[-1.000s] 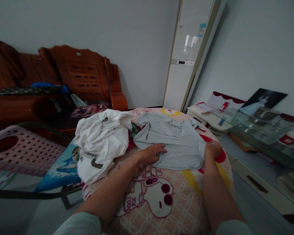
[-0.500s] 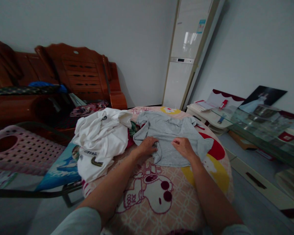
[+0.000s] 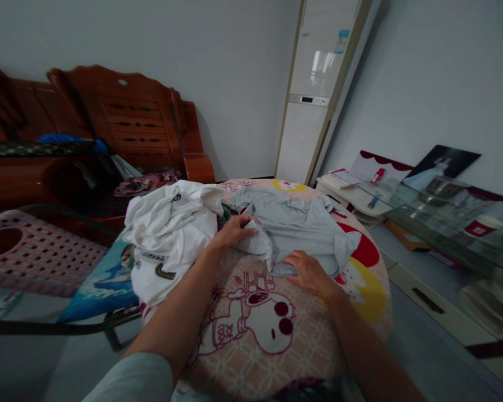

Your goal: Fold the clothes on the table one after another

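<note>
A grey shirt lies spread on a round table with a patterned pink cloth. My left hand grips the shirt's left edge, with fabric pinched between thumb and fingers. At the shirt's near edge, my right hand rests with its fingers apart, touching the cloth of the shirt. To the left of my left hand, a crumpled white garment with dark printing is heaped on the table's left side.
Left of the table are a pink woven basket chair, a blue printed cushion and a wooden sofa. A glass-topped stand is on the right, with a tall white air conditioner behind.
My left hand has moved left and slightly up, pulling the shirt's left edge with it. My right hand has come nearer to the shirt's front edge and its fingers have spread.
</note>
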